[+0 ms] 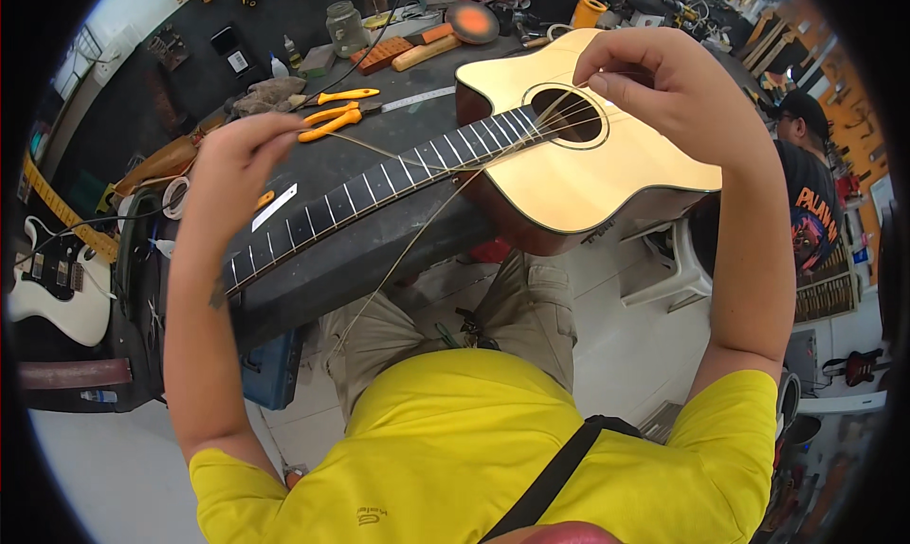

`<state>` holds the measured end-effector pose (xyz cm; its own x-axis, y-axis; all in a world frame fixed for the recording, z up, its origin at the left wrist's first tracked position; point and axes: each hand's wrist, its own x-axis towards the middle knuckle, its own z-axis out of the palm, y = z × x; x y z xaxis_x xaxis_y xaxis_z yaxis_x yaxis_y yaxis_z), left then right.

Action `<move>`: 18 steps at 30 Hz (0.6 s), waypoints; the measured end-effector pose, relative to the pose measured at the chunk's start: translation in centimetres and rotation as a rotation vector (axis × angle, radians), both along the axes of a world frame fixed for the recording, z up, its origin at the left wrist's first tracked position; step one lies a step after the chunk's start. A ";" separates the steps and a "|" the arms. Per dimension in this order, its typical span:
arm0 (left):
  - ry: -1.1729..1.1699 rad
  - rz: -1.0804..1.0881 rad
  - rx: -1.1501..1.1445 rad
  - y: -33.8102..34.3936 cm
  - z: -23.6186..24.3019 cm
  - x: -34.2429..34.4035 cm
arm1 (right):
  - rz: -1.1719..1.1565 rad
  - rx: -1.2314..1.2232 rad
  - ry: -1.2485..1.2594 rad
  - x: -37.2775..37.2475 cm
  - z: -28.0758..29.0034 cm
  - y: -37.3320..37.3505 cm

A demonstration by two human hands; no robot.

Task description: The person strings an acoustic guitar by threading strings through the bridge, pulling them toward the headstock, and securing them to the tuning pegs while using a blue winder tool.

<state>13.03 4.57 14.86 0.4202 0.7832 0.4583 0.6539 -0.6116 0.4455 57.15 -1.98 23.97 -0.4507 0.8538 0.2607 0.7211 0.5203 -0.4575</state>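
A natural-top acoustic guitar (621, 165) lies on a dark workbench (379, 260), its fretboard (355, 191) reaching toward the lower left. My left hand (246, 155) is raised above the neck, fingertips pinched on a guitar string (374, 151) that stretches toward the guitar's body; motion softens its outline. My right hand (654, 94) is over the soundhole (569, 117), thumb and fingers pinched on strings there. Loose string hangs across the neck and down toward my lap. Orange-handled pliers (332, 119) lie just behind the neck, near my left hand.
A white electric guitar (62, 298) rests at the left. Along the back are a glass jar (346, 32), wooden blocks (384, 51), a grey rag (270, 97) and more tools. Beside a white plastic stool (664, 274) at right, another person (806, 203) sits in dark clothing.
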 end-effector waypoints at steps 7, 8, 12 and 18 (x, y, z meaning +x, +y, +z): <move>-0.071 -0.186 -0.129 1.6 1.5 9.4 | -0.053 0.268 -0.139 0.3 2.8 -4.2; -0.068 -0.181 -0.133 2.1 1.4 10.1 | -0.031 0.324 -0.109 1.2 2.8 -4.6; -0.144 -0.382 -0.258 3.2 0.1 13.7 | -0.094 0.307 -0.028 3.0 4.5 -9.8; -0.031 -0.487 -0.411 1.8 0.7 17.2 | -0.054 0.167 -0.613 0.2 5.2 -16.1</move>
